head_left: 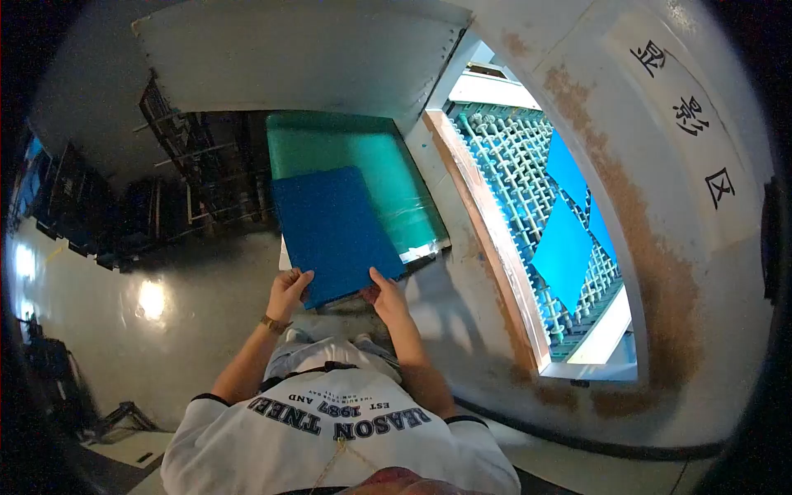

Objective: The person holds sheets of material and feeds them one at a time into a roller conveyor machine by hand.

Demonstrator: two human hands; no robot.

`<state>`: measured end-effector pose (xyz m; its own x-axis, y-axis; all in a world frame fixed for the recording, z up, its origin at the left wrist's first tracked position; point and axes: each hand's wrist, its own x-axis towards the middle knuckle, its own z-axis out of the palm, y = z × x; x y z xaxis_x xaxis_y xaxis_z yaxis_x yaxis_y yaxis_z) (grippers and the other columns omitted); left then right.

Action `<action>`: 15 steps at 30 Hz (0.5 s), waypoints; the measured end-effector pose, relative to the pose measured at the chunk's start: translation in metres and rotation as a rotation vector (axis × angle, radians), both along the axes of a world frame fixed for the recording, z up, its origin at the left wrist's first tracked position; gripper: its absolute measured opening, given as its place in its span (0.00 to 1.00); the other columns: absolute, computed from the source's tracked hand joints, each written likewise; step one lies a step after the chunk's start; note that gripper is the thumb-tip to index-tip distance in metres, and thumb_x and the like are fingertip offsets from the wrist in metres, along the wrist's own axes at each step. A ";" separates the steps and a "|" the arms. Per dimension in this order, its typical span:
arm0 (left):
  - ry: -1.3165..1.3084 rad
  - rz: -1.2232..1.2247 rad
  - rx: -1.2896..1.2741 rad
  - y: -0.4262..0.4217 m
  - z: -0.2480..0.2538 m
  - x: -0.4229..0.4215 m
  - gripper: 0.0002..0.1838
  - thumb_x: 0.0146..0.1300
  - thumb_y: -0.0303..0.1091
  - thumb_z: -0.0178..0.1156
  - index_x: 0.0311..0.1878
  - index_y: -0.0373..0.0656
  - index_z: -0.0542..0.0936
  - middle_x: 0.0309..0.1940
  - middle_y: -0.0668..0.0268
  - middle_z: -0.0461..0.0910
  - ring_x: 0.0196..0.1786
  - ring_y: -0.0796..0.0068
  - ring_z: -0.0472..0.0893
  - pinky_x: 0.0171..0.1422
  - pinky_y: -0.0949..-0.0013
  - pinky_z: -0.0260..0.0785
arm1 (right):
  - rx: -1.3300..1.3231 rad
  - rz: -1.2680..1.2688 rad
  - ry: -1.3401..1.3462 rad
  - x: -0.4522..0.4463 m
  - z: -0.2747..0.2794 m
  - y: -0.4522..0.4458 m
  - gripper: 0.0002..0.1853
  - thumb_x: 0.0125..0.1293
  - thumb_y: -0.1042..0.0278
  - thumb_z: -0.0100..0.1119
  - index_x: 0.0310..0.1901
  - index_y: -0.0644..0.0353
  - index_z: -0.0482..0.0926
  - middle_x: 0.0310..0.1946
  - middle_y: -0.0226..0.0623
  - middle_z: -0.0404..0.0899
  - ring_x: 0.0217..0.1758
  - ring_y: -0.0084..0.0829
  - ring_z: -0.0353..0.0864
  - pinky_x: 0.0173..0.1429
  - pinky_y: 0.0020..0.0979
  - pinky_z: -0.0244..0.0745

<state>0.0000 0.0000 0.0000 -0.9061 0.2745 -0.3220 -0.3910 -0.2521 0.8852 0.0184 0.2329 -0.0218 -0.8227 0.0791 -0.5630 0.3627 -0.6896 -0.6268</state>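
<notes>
A dark blue rectangular panel (334,227) is held in front of my body, tilted over a green-topped surface (346,144). My left hand (291,289) pinches its near left corner, thumb on top. Toward the near right corner, my right hand (385,295) grips the edge with its thumb on the upper face. The fingers under the panel are partly hidden. Whether the far part of the panel rests on the green top, I cannot tell.
To the right, a machine opening shows a roller conveyor (503,157) carrying several bright blue panels (563,252). Its wall (660,272) has worn brown patches and large black characters. Dark racks (198,165) stand at the left above the shiny grey floor (181,330).
</notes>
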 end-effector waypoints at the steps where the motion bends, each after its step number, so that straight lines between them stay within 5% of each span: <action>1: -0.017 0.050 -0.042 0.002 0.001 0.000 0.09 0.57 0.35 0.60 0.34 0.40 0.75 0.22 0.73 0.70 0.23 0.82 0.67 0.27 0.78 0.59 | 0.016 0.018 0.020 -0.001 0.001 0.001 0.17 0.53 0.59 0.64 0.37 0.61 0.71 0.28 0.36 0.76 0.26 0.33 0.77 0.32 0.37 0.76; 6: -0.186 0.152 0.022 0.008 0.004 0.000 0.07 0.56 0.34 0.61 0.29 0.42 0.75 0.20 0.74 0.69 0.21 0.83 0.66 0.25 0.78 0.58 | 0.173 0.085 -0.010 0.001 0.010 0.008 0.16 0.55 0.56 0.62 0.27 0.63 0.74 0.22 0.36 0.77 0.22 0.29 0.77 0.25 0.29 0.75; 8: -0.215 0.192 0.022 0.009 0.008 -0.001 0.07 0.55 0.34 0.62 0.30 0.42 0.75 0.21 0.74 0.70 0.22 0.83 0.67 0.24 0.78 0.58 | 0.487 0.356 -0.058 0.004 0.035 0.010 0.21 0.57 0.53 0.59 0.19 0.64 0.74 0.17 0.39 0.77 0.18 0.29 0.78 0.21 0.29 0.74; 11: -0.205 0.150 -0.016 -0.006 -0.032 -0.007 0.10 0.56 0.38 0.62 0.33 0.41 0.75 0.23 0.74 0.70 0.24 0.82 0.67 0.24 0.76 0.59 | 0.581 0.426 -0.022 0.005 0.039 0.020 0.26 0.59 0.49 0.56 0.15 0.65 0.74 0.16 0.42 0.77 0.16 0.30 0.79 0.19 0.28 0.73; 15: -0.164 0.076 -0.033 -0.014 -0.067 -0.014 0.08 0.59 0.35 0.57 0.33 0.41 0.75 0.25 0.72 0.74 0.25 0.80 0.73 0.27 0.74 0.65 | 0.795 0.222 0.188 -0.002 0.034 0.033 0.27 0.59 0.49 0.56 0.10 0.61 0.69 0.11 0.34 0.72 0.13 0.24 0.72 0.17 0.26 0.64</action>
